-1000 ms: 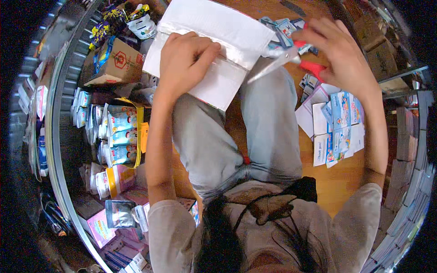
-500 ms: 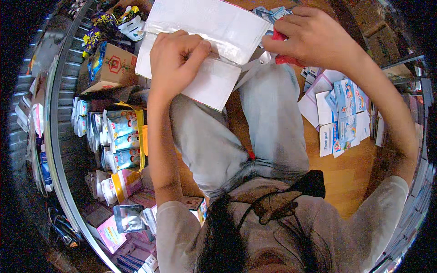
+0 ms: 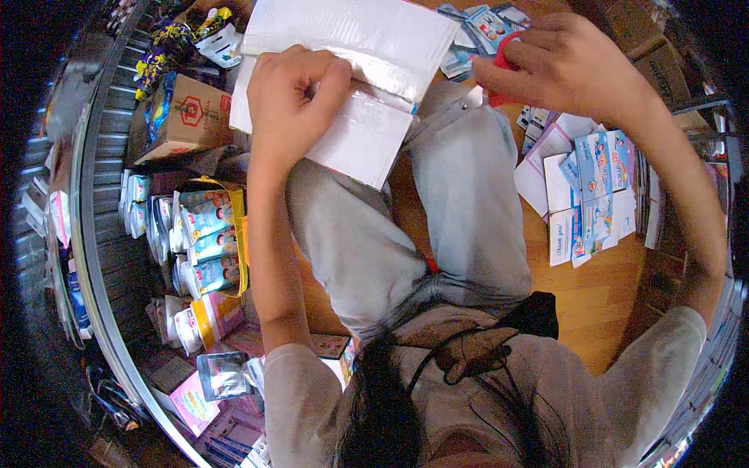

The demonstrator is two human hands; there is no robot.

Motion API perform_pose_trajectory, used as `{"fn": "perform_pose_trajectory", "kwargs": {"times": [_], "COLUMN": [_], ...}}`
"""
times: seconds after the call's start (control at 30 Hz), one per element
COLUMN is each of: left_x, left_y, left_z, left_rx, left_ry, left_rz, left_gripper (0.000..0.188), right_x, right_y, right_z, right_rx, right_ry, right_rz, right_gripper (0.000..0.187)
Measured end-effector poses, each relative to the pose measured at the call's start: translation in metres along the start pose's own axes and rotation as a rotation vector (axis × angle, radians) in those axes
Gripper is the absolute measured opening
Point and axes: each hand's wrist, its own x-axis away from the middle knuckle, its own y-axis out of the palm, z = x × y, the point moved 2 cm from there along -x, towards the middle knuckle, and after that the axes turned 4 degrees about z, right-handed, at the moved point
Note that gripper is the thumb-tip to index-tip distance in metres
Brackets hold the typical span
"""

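Above my thighs, at the top of the view, is a white cardboard sheet (image 3: 359,78) with a fold across it and shiny clear tape along that fold. My left hand (image 3: 300,97) is closed on the cardboard near its left part, thumb curled in; what its fingertips grip is partly hidden. My right hand (image 3: 558,70) is closed round the red handles of a pair of scissors (image 3: 472,100). The metal blades point left and down, close to the cardboard's right edge by the fold. Whether they touch it I cannot tell.
Blue and white printed cards (image 3: 597,187) lie on the wooden floor (image 3: 593,312) at right, with packets (image 3: 491,31) beyond the cardboard. At left stand a brown carton (image 3: 187,117), a yellow-edged bag of blue packets (image 3: 214,242) and a metal-edged shelf (image 3: 94,257).
My right hand has drawn the scissors a little to the right, away from the cardboard. My left hand and the cardboard have shifted slightly left.
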Motion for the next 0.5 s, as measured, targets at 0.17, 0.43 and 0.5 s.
{"fn": "perform_pose_trajectory", "kwargs": {"times": [0.17,0.43,0.5], "left_x": [0.005,0.008,0.01], "left_y": [-0.005,-0.009,-0.014], "left_z": [0.014,0.025,0.031], "left_rx": [-0.054,-0.096,-0.118], "left_ry": [0.069,0.085,-0.048], "left_rz": [0.218,0.446,0.451], "left_gripper": [0.021,0.022,0.024], "right_x": [0.024,0.045,0.024], "right_y": [0.021,0.035,0.034], "right_z": [-0.01,-0.107,-0.126], "right_rx": [-0.198,-1.928,-2.284], "right_ry": [0.184,0.554,0.583], "right_rz": [-0.014,-0.008,0.127], "right_gripper": [0.032,0.042,0.043]}}
